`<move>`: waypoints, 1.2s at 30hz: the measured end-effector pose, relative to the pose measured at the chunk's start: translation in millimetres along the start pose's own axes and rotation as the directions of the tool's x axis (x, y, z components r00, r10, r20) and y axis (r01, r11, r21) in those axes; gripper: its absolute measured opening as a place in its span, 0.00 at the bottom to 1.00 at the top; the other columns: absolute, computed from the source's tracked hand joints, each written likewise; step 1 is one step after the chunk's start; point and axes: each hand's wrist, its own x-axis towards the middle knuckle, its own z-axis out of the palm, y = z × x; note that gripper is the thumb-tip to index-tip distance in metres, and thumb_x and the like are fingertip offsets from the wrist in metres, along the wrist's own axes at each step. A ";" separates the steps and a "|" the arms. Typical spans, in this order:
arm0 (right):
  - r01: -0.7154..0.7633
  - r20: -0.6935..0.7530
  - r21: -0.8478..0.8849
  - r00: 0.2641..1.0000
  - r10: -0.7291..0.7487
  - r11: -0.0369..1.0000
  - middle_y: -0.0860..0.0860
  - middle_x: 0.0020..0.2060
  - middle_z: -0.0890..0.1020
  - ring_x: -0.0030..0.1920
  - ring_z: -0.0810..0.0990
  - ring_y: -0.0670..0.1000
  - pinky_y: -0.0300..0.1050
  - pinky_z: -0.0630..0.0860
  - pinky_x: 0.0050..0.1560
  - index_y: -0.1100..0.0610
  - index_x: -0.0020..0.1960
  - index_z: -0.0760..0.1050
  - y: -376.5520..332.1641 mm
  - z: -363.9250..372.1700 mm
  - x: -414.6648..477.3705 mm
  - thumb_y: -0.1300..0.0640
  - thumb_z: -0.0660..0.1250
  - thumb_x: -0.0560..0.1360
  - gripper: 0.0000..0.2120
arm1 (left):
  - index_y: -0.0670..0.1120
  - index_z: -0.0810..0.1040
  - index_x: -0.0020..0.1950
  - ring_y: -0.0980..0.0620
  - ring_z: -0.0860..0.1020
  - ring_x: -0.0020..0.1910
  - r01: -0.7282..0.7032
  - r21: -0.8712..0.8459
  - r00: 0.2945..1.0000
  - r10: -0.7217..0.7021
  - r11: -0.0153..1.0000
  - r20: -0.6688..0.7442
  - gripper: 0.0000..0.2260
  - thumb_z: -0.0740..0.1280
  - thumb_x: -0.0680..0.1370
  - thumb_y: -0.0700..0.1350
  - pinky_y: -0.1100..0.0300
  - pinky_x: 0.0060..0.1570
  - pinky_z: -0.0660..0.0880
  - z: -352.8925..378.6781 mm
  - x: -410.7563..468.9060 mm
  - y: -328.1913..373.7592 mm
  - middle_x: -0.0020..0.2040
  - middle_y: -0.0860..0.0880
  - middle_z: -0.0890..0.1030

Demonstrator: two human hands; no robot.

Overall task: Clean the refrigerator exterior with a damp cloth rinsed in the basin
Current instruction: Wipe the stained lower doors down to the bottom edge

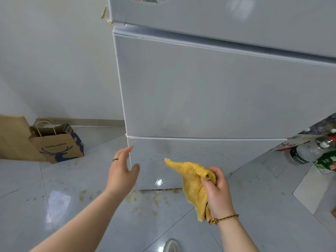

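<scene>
A pale grey refrigerator [209, 88] fills the upper right, seen from above. Its lowest panel [200, 153] is speckled with small dark spots. My right hand [217, 190] grips a fluffy yellow cloth [190, 180], bunched in the fist, with one corner pointing up towards the spotted panel and not clearly touching it. My left hand [122, 170] is open with fingers spread, close to the fridge's lower left corner, holding nothing. No basin is in view.
Two brown paper bags [54, 142] stand by the wall at the left. Plastic bottles [312, 150] crowd the floor to the fridge's right. Yellowish stains [145, 197] mark the glossy floor tiles below the fridge. A shoe tip [171, 245] shows at the bottom.
</scene>
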 end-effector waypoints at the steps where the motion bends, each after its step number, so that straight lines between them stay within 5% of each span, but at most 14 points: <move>1: 0.008 0.039 -0.016 0.999 -0.007 1.000 0.49 0.32 0.74 0.34 0.73 0.46 0.34 0.71 0.33 0.55 0.39 0.70 0.8 -0.5 0.3 0.55 0.62 0.61 0.07 | 0.45 0.66 0.69 0.50 0.67 0.65 -0.104 0.017 0.993 0.103 0.994 0.056 0.26 0.63 0.72 0.46 0.67 0.58 0.59 4.7 -9.1 3.4 0.65 0.50 0.68; 5: 0.027 0.206 -0.053 0.978 -0.015 0.998 0.45 0.28 0.74 0.30 0.72 0.41 0.32 0.70 0.32 0.56 0.37 0.71 -0.1 -3.0 -0.5 0.56 0.64 0.62 0.06 | 0.59 0.58 0.67 0.59 0.57 0.68 -0.374 0.039 0.867 0.335 0.926 0.369 0.34 0.57 0.62 0.65 0.63 0.68 0.53 19.8 -13.5 20.1 0.65 0.60 0.60; 7: 0.021 0.268 -0.047 0.963 -0.007 0.999 0.45 0.28 0.75 0.31 0.73 0.42 0.35 0.71 0.34 0.56 0.37 0.72 2.4 -7.5 4.2 0.56 0.64 0.62 0.06 | 0.57 0.71 0.63 0.63 0.54 0.67 -0.398 0.157 0.825 0.278 0.904 0.493 0.35 0.54 0.59 0.68 0.61 0.69 0.50 21.0 -8.9 21.7 0.62 0.63 0.62; 9: 0.016 0.292 -0.051 0.956 0.000 0.999 0.46 0.30 0.76 0.35 0.74 0.46 0.38 0.71 0.37 0.56 0.38 0.73 3.7 -10.3 13.0 0.57 0.66 0.65 0.04 | 0.47 0.80 0.48 0.63 0.66 0.58 -0.242 0.164 0.821 0.112 0.956 0.560 0.29 0.59 0.60 0.67 0.64 0.62 0.61 19.8 -7.0 19.7 0.51 0.62 0.73; 10: 0.040 0.295 -0.079 0.955 -0.015 0.996 0.47 0.31 0.76 0.36 0.74 0.47 0.38 0.72 0.38 0.55 0.38 0.73 6.3 -10.1 19.5 0.60 0.67 0.68 0.03 | 0.45 0.78 0.39 0.61 0.72 0.46 -0.127 0.125 0.844 0.041 0.984 0.535 0.22 0.65 0.64 0.64 0.66 0.50 0.68 22.5 -6.5 15.0 0.40 0.60 0.75; 12: 0.148 0.267 -0.182 0.959 -0.096 0.972 0.48 0.32 0.76 0.36 0.73 0.46 0.31 0.70 0.36 0.53 0.37 0.72 15.5 -4.9 31.8 0.68 0.64 0.73 0.11 | 0.45 0.71 0.30 0.58 0.68 0.29 0.043 0.055 0.888 -0.063 0.998 0.455 0.16 0.70 0.70 0.53 0.67 0.30 0.65 30.1 -6.2 7.1 0.25 0.58 0.69; 15: 0.331 0.215 -0.258 0.935 -0.280 0.908 0.44 0.31 0.78 0.35 0.75 0.36 0.26 0.69 0.35 0.47 0.38 0.71 40.4 10.1 40.6 0.68 0.63 0.73 0.16 | 0.38 0.78 0.38 0.51 0.74 0.32 0.244 -0.195 0.933 -0.174 0.950 0.316 0.15 0.71 0.69 0.51 0.57 0.37 0.73 53.8 -4.0 -2.4 0.32 0.48 0.76; 18: 0.513 0.263 -0.260 0.853 -0.451 0.818 0.25 0.46 0.76 0.51 0.73 0.29 0.23 0.69 0.50 0.40 0.50 0.72 85.9 29.6 44.4 0.54 0.63 0.72 0.10 | 0.36 0.80 0.45 0.46 0.79 0.38 0.309 -0.427 0.934 -0.185 0.850 0.307 0.11 0.67 0.75 0.45 0.52 0.45 0.77 77.2 -4.9 -11.8 0.40 0.42 0.81; 21: 0.594 0.387 -0.209 0.780 -0.492 0.777 0.33 0.68 0.61 0.68 0.63 0.35 0.31 0.66 0.64 0.27 0.63 0.57 135.8 45.0 53.7 0.31 0.65 0.63 0.31 | 0.39 0.81 0.41 0.47 0.82 0.37 0.266 -0.563 0.939 -0.080 0.783 0.333 0.14 0.60 0.77 0.44 0.56 0.40 0.80 90.1 0.4 -34.5 0.37 0.42 0.83; 23: 0.608 0.390 -0.196 0.768 -0.508 0.769 0.37 0.71 0.60 0.69 0.63 0.39 0.38 0.69 0.64 0.23 0.63 0.48 156.6 51.1 64.8 0.30 0.65 0.61 0.36 | 0.39 0.81 0.43 0.46 0.83 0.39 0.249 -0.623 0.940 -0.030 0.742 0.339 0.17 0.57 0.78 0.46 0.55 0.41 0.81 95.0 9.8 -50.1 0.38 0.41 0.84; 28: 0.720 0.176 -0.162 0.694 -0.698 0.675 0.28 0.60 0.70 0.57 0.75 0.37 0.48 0.80 0.50 0.21 0.59 0.58 197.5 51.2 94.4 0.43 0.56 0.67 0.24 | 0.41 0.79 0.51 0.45 0.82 0.47 0.036 -0.649 0.940 0.194 0.760 0.280 0.19 0.61 0.71 0.53 0.57 0.45 0.80 120.2 21.0 -87.0 0.46 0.42 0.84; 31: 0.750 -0.032 -0.157 0.647 -0.762 0.643 0.25 0.49 0.75 0.46 0.79 0.34 0.43 0.81 0.41 0.22 0.53 0.66 214.0 53.3 101.1 0.42 0.59 0.65 0.20 | 0.50 0.82 0.45 0.56 0.82 0.41 -0.294 -0.584 0.937 0.350 0.757 -0.018 0.06 0.65 0.75 0.44 0.67 0.38 0.77 128.1 23.6 -105.3 0.41 0.52 0.85; 34: 0.803 -0.327 -0.197 0.488 -0.810 0.563 0.22 0.37 0.75 0.35 0.74 0.27 0.19 0.68 0.35 0.40 0.50 0.78 214.3 46.9 108.3 0.44 0.61 0.63 0.17 | 0.65 0.80 0.40 0.66 0.77 0.41 -0.591 -0.344 0.796 0.459 0.730 -0.395 0.09 0.65 0.69 0.50 0.76 0.42 0.72 120.6 30.3 -120.6 0.42 0.64 0.81; 36: 0.827 -0.457 -0.216 0.384 -0.802 0.519 0.24 0.37 0.76 0.35 0.74 0.27 0.17 0.65 0.35 0.55 0.53 0.78 206.5 40.2 115.4 0.46 0.63 0.65 0.21 | 0.70 0.75 0.47 0.73 0.71 0.53 -0.681 -0.100 0.671 0.565 0.725 -0.480 0.12 0.61 0.68 0.53 0.80 0.52 0.64 114.4 37.0 -128.7 0.52 0.69 0.75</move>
